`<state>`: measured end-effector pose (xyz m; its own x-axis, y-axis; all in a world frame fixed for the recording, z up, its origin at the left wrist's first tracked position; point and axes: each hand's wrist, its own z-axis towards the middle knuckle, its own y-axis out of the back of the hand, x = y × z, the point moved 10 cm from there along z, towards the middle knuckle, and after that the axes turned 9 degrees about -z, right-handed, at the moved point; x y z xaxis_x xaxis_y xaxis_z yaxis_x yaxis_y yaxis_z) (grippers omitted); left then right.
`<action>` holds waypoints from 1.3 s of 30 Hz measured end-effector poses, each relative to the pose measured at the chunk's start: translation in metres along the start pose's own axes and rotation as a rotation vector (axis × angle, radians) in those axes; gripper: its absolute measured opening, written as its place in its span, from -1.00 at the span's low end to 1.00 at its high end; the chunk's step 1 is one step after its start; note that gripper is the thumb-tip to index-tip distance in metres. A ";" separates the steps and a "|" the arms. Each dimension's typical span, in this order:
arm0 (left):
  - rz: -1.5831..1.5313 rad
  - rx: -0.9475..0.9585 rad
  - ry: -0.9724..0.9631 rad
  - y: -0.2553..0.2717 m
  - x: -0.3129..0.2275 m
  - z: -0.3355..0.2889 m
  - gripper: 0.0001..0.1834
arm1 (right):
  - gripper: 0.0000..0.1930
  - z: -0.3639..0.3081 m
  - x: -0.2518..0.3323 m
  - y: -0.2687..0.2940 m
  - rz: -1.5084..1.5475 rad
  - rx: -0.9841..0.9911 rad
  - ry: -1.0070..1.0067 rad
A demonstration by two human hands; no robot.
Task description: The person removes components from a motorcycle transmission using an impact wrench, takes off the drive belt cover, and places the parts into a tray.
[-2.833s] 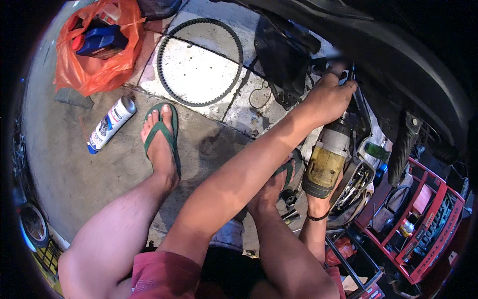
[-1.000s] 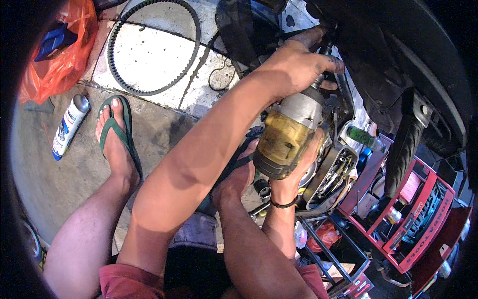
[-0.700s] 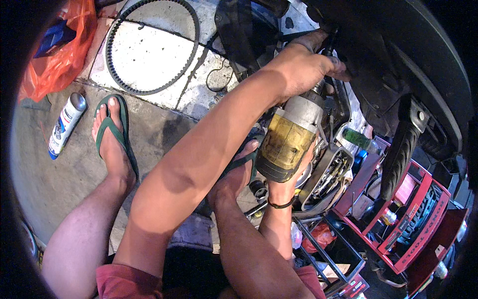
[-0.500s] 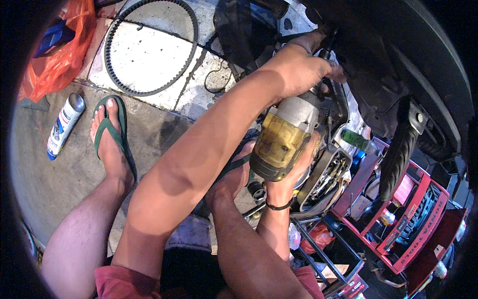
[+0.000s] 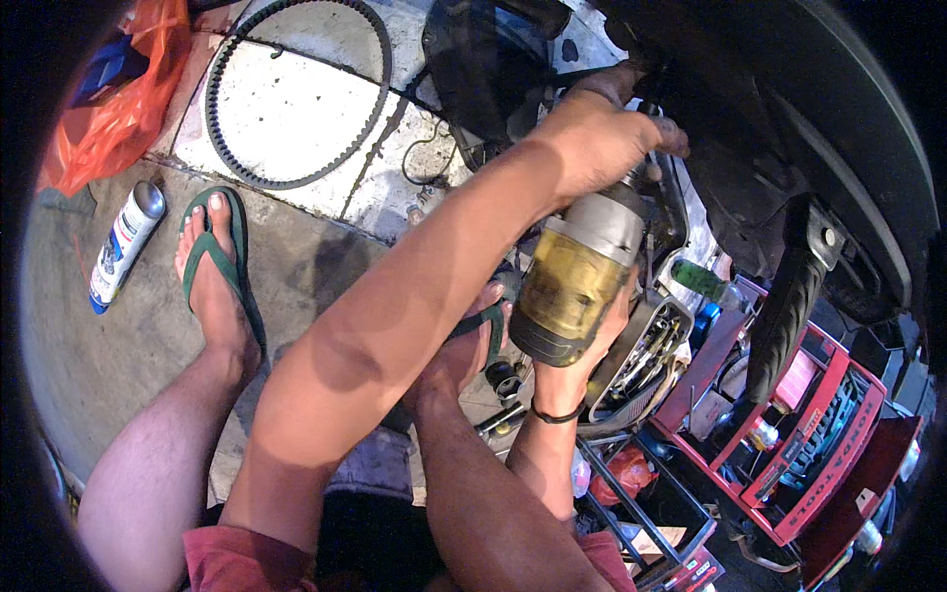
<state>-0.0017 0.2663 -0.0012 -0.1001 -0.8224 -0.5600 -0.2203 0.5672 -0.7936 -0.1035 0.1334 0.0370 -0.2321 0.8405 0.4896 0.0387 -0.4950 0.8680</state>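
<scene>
My right hand (image 5: pixel 614 321) is wrapped round the grip of a cordless impact wrench (image 5: pixel 572 281) with a yellowish, dirty body and a grey metal nose; its fingers are mostly hidden behind the tool. The wrench points up and to the right, under a dark vehicle panel. Reaching across from the lower left, my left hand (image 5: pixel 604 138) closes round the dark socket extension (image 5: pixel 646 116) at the wrench's nose, its thumb lying over it. Shadow and my fingers hide the extension's far end.
A toothed drive belt (image 5: pixel 212 109) lies on white tiles, with a spray can (image 5: pixel 128 242) and orange plastic bag (image 5: pixel 118 123) to the left. Right stand a tray of metal tools (image 5: pixel 646 345) and a red toolbox (image 5: pixel 779 518). A black footpeg (image 5: pixel 789 316) juts down from the vehicle.
The impact wrench and my right hand have shifted slightly right, and the wrench has tilted a little. My left hand stays by its nose, covering more of the extension.
</scene>
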 end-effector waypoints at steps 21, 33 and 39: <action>0.402 0.020 -0.083 -0.008 -0.029 -0.009 -0.64 | -0.70 -0.019 -0.021 -0.039 0.297 0.135 -0.215; -0.354 0.044 -0.104 -0.028 -0.024 0.007 -0.49 | -0.26 -0.058 -0.017 0.021 0.136 0.299 -0.142; 0.155 0.005 -0.275 0.048 -0.016 0.057 -0.46 | -0.23 -0.153 -0.074 0.044 0.429 0.085 -0.112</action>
<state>0.0446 0.3091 -0.0436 0.1343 -0.6835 -0.7175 -0.2180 0.6860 -0.6942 -0.2338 0.0160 0.0263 -0.0717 0.5841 0.8085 0.1894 -0.7879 0.5860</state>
